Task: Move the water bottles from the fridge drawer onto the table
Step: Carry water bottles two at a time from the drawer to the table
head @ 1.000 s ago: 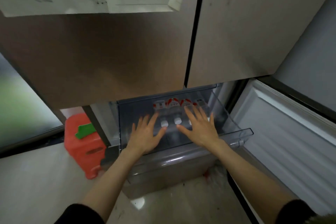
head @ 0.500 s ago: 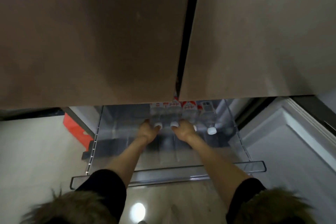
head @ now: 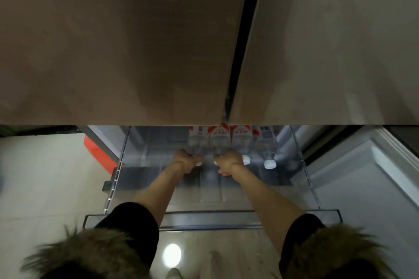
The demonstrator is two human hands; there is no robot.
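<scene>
I am gripping two bottle necks in the fridge drawer (head: 303, 179), left hand (head: 186, 162) and right hand (head: 229, 161) fingers closed; next, lifting both clear toward me.

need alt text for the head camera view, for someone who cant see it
Seen from above, a person's left hand and right hand each close around the neck of a water bottle lying in an open clear fridge drawer. Four red-labelled bottles lie side by side, caps toward the person, below closed brown fridge doors.
</scene>
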